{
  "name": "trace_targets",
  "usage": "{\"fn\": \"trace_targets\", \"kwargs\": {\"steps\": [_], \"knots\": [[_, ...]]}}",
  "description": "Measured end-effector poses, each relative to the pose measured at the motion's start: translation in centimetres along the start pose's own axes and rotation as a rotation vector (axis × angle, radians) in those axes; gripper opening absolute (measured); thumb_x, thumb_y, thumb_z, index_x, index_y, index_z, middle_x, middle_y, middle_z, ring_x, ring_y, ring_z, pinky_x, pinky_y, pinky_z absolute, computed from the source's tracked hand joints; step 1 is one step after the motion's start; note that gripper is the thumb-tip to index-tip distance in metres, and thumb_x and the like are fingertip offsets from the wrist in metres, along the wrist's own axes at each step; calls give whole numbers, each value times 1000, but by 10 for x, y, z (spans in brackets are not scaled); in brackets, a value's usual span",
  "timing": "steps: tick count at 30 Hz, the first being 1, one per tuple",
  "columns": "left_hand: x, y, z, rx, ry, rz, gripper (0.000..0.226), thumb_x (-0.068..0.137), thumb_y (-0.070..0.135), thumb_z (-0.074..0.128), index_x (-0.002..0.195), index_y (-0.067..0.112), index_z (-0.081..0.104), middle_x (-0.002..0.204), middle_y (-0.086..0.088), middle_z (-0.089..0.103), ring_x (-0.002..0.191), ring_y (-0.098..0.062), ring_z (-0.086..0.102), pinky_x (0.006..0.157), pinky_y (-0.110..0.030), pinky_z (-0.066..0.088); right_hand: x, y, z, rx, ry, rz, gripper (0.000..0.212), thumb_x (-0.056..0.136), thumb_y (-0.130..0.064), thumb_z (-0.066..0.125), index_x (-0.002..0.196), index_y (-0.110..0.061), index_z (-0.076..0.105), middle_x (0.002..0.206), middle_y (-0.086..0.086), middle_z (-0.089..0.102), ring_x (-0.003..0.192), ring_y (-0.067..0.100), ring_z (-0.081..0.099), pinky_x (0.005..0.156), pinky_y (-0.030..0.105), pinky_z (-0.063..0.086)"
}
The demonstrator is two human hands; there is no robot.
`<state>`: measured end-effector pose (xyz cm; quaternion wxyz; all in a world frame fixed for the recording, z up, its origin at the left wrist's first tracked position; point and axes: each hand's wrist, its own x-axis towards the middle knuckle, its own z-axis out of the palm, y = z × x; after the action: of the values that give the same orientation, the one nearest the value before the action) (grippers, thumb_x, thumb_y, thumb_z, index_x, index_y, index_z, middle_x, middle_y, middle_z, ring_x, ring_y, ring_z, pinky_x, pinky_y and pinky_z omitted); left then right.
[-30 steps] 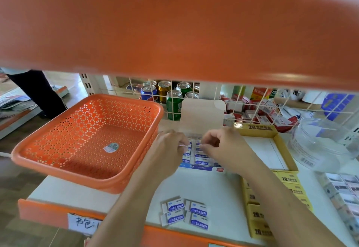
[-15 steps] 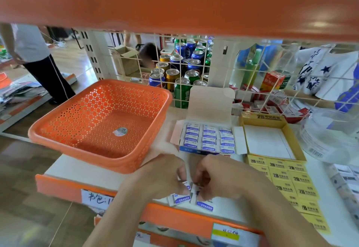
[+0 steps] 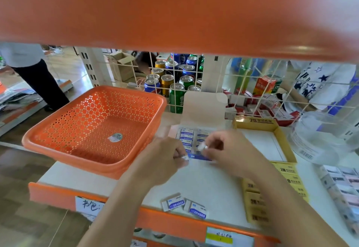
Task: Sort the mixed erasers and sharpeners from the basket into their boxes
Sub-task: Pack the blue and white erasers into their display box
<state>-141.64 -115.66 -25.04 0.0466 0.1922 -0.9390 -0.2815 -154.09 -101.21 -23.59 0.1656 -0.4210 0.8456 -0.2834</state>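
Note:
An orange perforated basket (image 3: 93, 122) stands on the white shelf at the left, with only a sticker inside. Behind my hands an open blue eraser box (image 3: 186, 136) with its flap up holds rows of white-and-blue erasers. My left hand (image 3: 165, 159) pinches one eraser (image 3: 183, 157) at the box's front edge. My right hand (image 3: 227, 149) pinches another eraser (image 3: 202, 146) just over the box. Two loose erasers (image 3: 183, 205) lie near the shelf's front edge. To the right sits a yellow 2B box (image 3: 279, 136), open.
Yellow 2B packets (image 3: 291, 176) lie along the right side, with grey boxes (image 3: 343, 190) further right. A clear plastic tub (image 3: 320, 138) stands at the back right. Drink cans (image 3: 174, 83) sit behind a wire grid. An orange shelf (image 3: 174, 9) overhangs above. A person stands far left.
Both hands have lifted from the loose erasers at the shelf's front edge, each with one eraser, and moved back to the blue box. Two erasers remain at the front edge.

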Motion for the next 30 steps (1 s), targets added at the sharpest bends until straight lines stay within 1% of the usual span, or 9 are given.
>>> {"fn": "trace_targets", "kwargs": {"steps": [2,4,9,12,15,19,24,27,30], "knots": [[10,4,-3,1,76,48,6,86,29,70,87,24,66,76,13,62,70,-5,60,67,-22,50,11,7,-11,-19,117,49,2,90,-28,62,91,-27,61,78,-15,57,65,-4,49,48,7,35],[20,8,-5,-2,133,76,7,87,27,68,89,20,68,73,13,61,67,-2,57,62,-16,45,23,16,-16,-81,193,83,13,94,-24,57,106,-23,64,90,-11,61,71,-2,49,51,6,29],[41,14,-2,4,161,90,9,89,25,66,93,18,70,76,12,61,65,2,55,58,-11,43,43,31,-9,-228,75,140,27,97,-14,48,120,-16,63,116,0,63,87,10,49,67,18,35],[53,15,0,2,145,89,10,91,24,64,95,17,70,79,11,62,64,2,52,56,-7,35,45,35,-11,-223,33,123,27,98,-14,48,117,-20,66,117,-4,62,88,8,47,71,18,35],[65,17,2,-6,116,71,15,91,23,63,101,14,70,91,3,68,73,-6,59,67,-17,48,46,38,-14,-194,4,126,26,97,-16,51,116,-22,68,117,-8,61,93,7,47,82,22,39],[85,26,2,-20,72,46,19,94,23,59,106,12,69,84,5,63,62,-1,54,55,-12,42,46,44,-17,-138,46,129,16,94,-19,56,105,-23,68,97,-10,63,78,-2,51,61,11,35],[107,39,8,-48,-26,24,20,96,16,54,104,8,71,96,1,70,57,-1,49,42,-6,35,43,51,-19,-79,18,113,21,95,-15,53,105,-21,71,84,-23,52,73,-2,51,58,8,36],[115,42,13,-35,-89,12,23,97,17,54,114,11,68,111,-1,69,68,-4,52,50,-2,39,44,56,-20,-70,21,105,22,92,-18,58,110,-24,69,96,-18,61,78,-4,52,63,6,38],[121,49,19,-60,-201,-49,19,97,18,54,108,9,67,111,-10,66,85,-20,60,69,-20,46,43,59,-20,-47,55,160,17,88,-20,61,104,-27,66,103,-10,67,93,9,61,84,27,50]]}}
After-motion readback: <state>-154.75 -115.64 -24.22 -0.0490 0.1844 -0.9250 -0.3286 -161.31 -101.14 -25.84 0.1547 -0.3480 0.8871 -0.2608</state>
